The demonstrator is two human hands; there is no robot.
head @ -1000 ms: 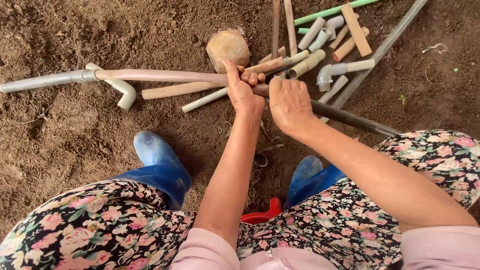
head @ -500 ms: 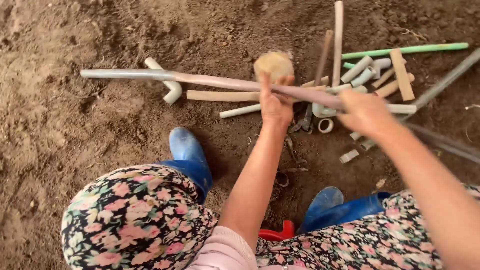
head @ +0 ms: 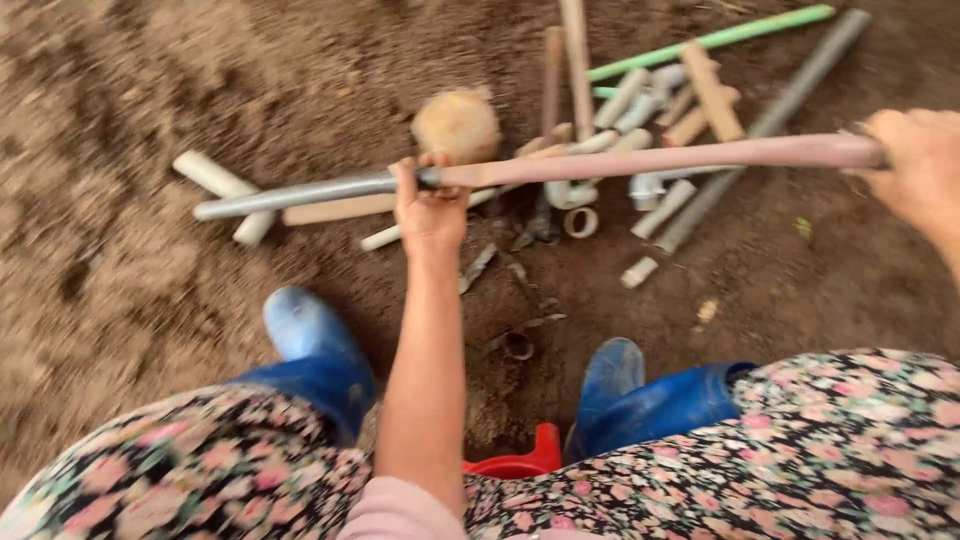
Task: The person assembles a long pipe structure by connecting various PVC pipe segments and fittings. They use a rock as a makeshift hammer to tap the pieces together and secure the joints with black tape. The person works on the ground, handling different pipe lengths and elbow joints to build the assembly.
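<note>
A long pipe (head: 620,162), grey at its left end and pinkish-brown along the rest, hangs level above the soil. My left hand (head: 428,205) grips it near the grey joint. My right hand (head: 915,170) grips its right end at the frame's right edge. Below the pipe lies a heap of short pipe offcuts (head: 640,115) and a round tan lump (head: 457,124) just past my left hand.
A white elbow pipe (head: 222,186) lies on the soil at the left. A green pipe (head: 715,40) and a dark grey pipe (head: 770,120) lie at the back right. Blue boots (head: 310,335) and a red object (head: 520,460) sit near my floral skirt.
Both hands have lifted the long pipe off the ground. My right hand slid far out to the right along it, while my left hand stays near the grey joint.
</note>
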